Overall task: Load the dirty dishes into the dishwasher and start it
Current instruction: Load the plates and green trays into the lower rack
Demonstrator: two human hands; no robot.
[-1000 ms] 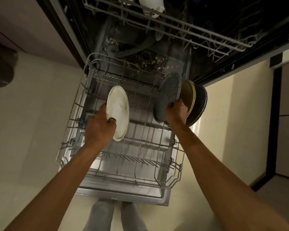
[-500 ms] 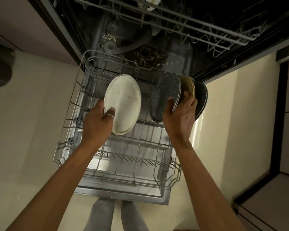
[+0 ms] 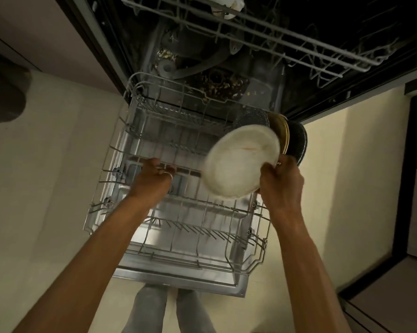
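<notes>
Right hand (image 3: 280, 186) grips a smeared round white plate (image 3: 241, 162) over the grey wire lower rack (image 3: 178, 227); left hand (image 3: 154, 180) loosely curled, empty — a clipped rim could chip the racked dark plates (image 3: 296, 140).

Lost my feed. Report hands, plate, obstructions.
Right hand gripping white plate, blurred, over lower rack. Left hand empty, in rack. Three plates racked just behind.

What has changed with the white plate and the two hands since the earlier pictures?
The white plate passed from the left hand to the right hand and moved right, toward the standing plates. The left hand, now empty, dropped toward the lower rack. Those plates stayed in place.
</notes>
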